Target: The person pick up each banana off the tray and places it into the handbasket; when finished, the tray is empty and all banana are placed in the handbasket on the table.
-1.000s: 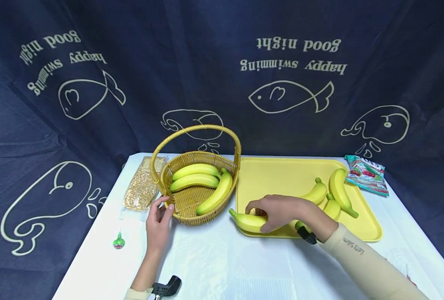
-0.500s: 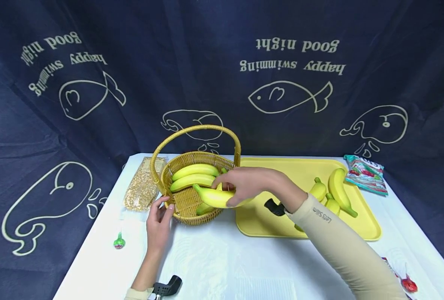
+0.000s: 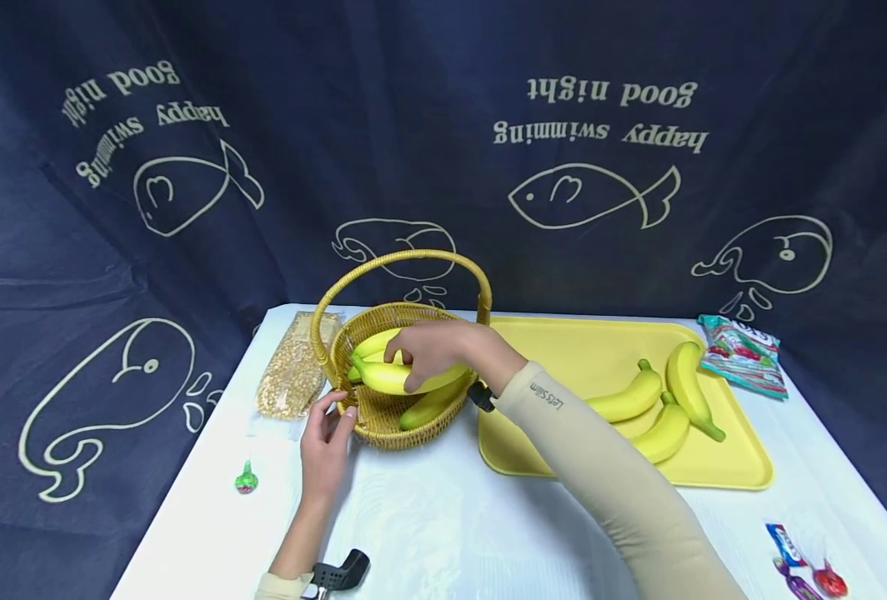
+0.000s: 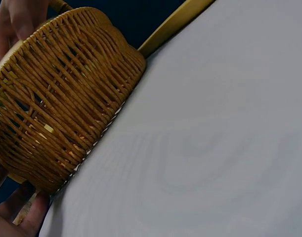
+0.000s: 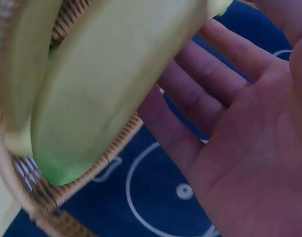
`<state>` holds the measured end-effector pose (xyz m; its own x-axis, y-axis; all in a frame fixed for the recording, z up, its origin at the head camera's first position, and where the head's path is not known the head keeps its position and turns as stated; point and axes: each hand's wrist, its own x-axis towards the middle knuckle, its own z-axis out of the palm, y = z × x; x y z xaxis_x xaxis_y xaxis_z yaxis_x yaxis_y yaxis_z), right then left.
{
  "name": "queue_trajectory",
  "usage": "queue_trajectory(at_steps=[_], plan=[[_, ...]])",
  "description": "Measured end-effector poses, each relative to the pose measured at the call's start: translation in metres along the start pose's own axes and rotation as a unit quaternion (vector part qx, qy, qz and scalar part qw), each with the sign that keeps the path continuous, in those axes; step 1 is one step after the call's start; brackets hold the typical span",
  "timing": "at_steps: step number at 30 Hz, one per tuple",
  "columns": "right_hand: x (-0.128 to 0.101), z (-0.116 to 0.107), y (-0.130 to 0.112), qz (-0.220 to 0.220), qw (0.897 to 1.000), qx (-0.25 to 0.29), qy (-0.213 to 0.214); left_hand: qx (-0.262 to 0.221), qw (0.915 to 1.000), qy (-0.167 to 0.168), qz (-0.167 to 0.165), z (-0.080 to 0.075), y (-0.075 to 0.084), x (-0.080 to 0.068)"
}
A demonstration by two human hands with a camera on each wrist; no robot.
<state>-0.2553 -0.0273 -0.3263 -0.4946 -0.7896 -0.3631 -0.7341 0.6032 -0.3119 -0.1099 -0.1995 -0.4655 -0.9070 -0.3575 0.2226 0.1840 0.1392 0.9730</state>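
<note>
From where I stand, the right hand (image 3: 434,350) covers much of the banana (image 3: 391,379) and those beneath it in the basket (image 3: 383,429), and the sweets (image 3: 807,567) run off the edge.

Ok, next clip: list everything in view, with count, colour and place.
basket: 1, tan wicker, table centre-left
held banana: 1, yellow-green, over basket
bananas in basket: at least 2, partly hidden
tray: 1, yellow, right of basket
bananas on tray: 3, yellow
grain bag: 1, clear, left of basket
snack packet: 1, far right
sweets: several, near right corner
lollipop: 1, green, near left
left hand: touches basket
right hand: holds banana
</note>
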Motion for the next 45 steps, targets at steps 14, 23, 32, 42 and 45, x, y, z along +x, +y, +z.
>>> queue_trajectory(at_steps=[14,23,32,42,45], plan=[[0.042,0.015,-0.008,0.020,0.999,0.027,0.004,-0.003,1.0000,-0.006,0.001,-0.001,0.004,0.000],[0.055,0.033,-0.005,0.040,0.999,0.010,0.004,-0.004,1.0000,-0.004,-0.005,-0.001,0.003,0.001],[0.058,0.030,-0.010,0.035,0.999,0.004,-0.015,0.001,1.0000,-0.003,-0.005,-0.001,0.003,0.002],[0.066,0.021,-0.009,0.057,0.997,0.011,-0.057,-0.001,1.0000,-0.003,0.007,-0.001,0.002,0.003],[0.069,0.021,-0.006,0.072,0.994,0.052,-0.061,-0.001,1.0000,-0.003,0.009,-0.002,0.002,0.003]])
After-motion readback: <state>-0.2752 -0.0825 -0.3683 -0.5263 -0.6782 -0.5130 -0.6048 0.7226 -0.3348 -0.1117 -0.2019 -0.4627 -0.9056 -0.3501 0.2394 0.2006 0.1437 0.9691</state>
